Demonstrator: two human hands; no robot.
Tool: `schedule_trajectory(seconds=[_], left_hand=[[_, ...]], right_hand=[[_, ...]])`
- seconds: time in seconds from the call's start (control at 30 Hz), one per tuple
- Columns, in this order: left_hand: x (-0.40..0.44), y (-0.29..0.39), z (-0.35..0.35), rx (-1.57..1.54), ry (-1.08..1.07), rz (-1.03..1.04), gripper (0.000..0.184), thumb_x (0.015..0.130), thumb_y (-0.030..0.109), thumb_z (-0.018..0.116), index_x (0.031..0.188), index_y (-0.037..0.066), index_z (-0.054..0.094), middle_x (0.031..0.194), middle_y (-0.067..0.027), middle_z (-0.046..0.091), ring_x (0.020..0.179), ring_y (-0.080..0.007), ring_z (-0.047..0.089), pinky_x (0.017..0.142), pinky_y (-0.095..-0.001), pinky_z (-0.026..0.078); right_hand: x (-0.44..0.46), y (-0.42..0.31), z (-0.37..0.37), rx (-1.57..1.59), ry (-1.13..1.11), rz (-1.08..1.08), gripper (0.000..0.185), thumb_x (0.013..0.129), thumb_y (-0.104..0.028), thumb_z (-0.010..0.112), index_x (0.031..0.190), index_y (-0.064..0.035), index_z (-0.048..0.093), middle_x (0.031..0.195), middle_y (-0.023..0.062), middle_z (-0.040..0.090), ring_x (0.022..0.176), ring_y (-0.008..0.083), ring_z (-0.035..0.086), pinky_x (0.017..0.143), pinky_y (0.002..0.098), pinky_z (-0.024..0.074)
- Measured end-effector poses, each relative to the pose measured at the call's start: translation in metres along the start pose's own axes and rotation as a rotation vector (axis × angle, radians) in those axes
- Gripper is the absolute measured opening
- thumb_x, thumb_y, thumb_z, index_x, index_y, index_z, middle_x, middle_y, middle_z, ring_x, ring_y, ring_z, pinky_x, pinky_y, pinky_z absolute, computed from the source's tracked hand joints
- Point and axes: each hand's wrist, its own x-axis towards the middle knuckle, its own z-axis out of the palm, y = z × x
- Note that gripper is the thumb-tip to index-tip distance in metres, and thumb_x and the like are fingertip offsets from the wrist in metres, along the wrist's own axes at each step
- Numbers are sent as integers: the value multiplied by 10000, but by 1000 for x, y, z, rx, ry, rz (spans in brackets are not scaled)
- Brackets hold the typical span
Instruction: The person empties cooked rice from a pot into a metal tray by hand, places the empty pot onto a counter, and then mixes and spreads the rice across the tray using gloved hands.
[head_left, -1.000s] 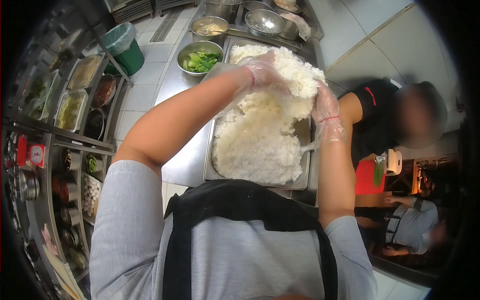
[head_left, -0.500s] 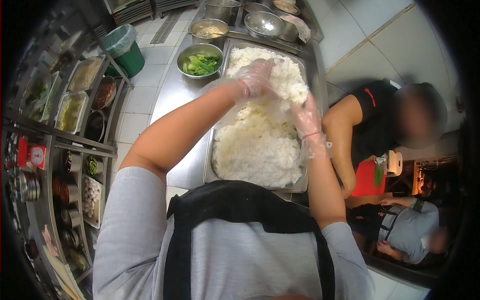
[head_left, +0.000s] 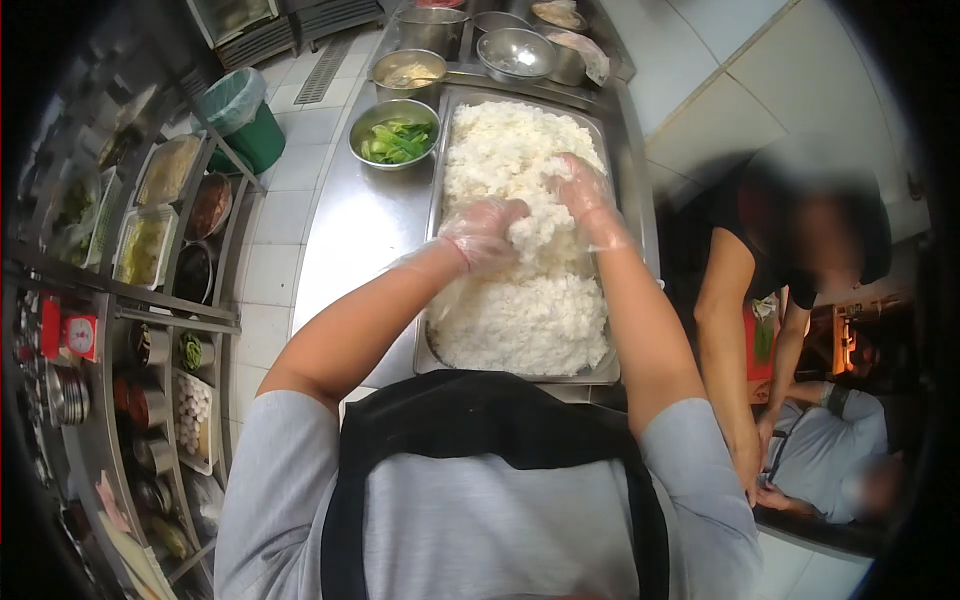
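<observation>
A deep steel tray (head_left: 432, 345) of white cooked rice (head_left: 520, 325) lies lengthwise before me. Both hands wear clear plastic gloves. My left hand (head_left: 484, 232), over the left middle of the tray, has its fingers curled against a clump of rice. Farther up on the right, my right hand (head_left: 582, 188) is bent into the rice with fingers closed on some of it; its fingertips are partly hidden. Between the hands the rice is heaped and broken up, while the near end lies flatter.
Left of the tray stands a steel bowl of green vegetables (head_left: 396, 142), with a pot (head_left: 410, 72) behind it. An empty-looking steel bowl (head_left: 517, 54) sits beyond. A shelf rack (head_left: 190, 308) runs along the left. A co-worker in black (head_left: 722, 290) leans in at right.
My left hand has come back toward me from the far rice. My right hand has moved forward and inward from the tray's right edge. The co-worker's arms have shifted nearer me.
</observation>
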Motion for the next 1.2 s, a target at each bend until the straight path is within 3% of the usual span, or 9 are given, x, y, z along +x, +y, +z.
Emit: schedule_trajectory(seconds=[0.03, 0.13, 0.33, 0.6, 0.67, 0.77, 0.9, 1.0, 1.2], left_hand=[[-1, 2, -4, 2, -19, -10, 594, 638, 214, 719, 1190, 138, 511, 1136, -193, 531, 1047, -358, 530, 864, -407, 449], [0, 5, -20, -30, 10, 13, 650, 618, 256, 741, 1207, 137, 497, 1197, -191, 503, 1089, -353, 507, 903, -394, 432], [1, 10, -14, 11, 48, 153, 770, 597, 307, 769, 1281, 155, 448, 1347, -173, 379, 1225, -330, 394, 1012, -391, 358], [36, 5, 3, 506, -75, 101, 811, 591, 389, 777, 1313, 306, 418, 1448, -119, 273, 1339, -356, 233, 1039, -424, 331], [53, -16, 9, 463, -17, 138, 743, 612, 366, 757, 1285, 284, 452, 1420, -103, 319, 1314, -345, 281, 1018, -422, 353], [54, -24, 12, 365, 29, 122, 656, 640, 326, 729, 1245, 245, 488, 1341, -90, 411, 1229, -328, 393, 976, -413, 390], [33, -8, 13, 350, 26, 56, 520, 689, 255, 688, 1178, 184, 524, 1173, -105, 533, 1058, -306, 532, 893, -394, 441], [23, -17, 17, 197, 104, 123, 518, 692, 315, 692, 1158, 159, 529, 1118, -134, 571, 1005, -315, 563, 847, -392, 461], [30, 17, -17, 84, 216, 113, 574, 699, 368, 702, 1175, 134, 484, 1095, -180, 588, 992, -343, 567, 841, -407, 455]], right_hand=[[3, -5, -3, -12, -16, 94, 356, 770, -190, 636, 1115, -109, 601, 1006, 130, 644, 922, 257, 606, 821, 331, 467], [20, 33, -2, 80, 0, -33, 428, 763, -313, 666, 1131, -109, 588, 1077, 142, 622, 1047, 275, 559, 896, 337, 439], [-60, -28, -18, -355, -288, -260, 582, 652, -428, 722, 1137, -137, 585, 1179, 139, 569, 1226, 293, 419, 1014, 354, 373], [-130, 7, -10, -92, -195, -141, 460, 636, -213, 763, 1066, -124, 624, 1134, 118, 595, 1220, 359, 415, 992, 412, 372], [-143, 14, -11, -46, -181, -155, 438, 641, -171, 755, 1056, -115, 626, 1110, 107, 608, 1214, 360, 423, 982, 408, 379], [-154, 22, -7, -71, -101, -138, 442, 654, -157, 712, 1082, -114, 612, 1167, 218, 532, 1150, 382, 465, 944, 400, 404], [-135, 36, 8, -142, 17, -76, 412, 725, -64, 609, 1135, -109, 591, 1189, 204, 531, 1087, 319, 516, 926, 387, 423], [-100, 27, 10, 76, 13, 8, 381, 767, -48, 600, 1145, -92, 579, 1181, 202, 550, 1083, 289, 537, 908, 381, 437], [-43, -14, -25, -218, 141, -5, 438, 862, -355, 563, 1168, -44, 532, 1072, 228, 594, 1010, 374, 565, 867, 411, 439]])
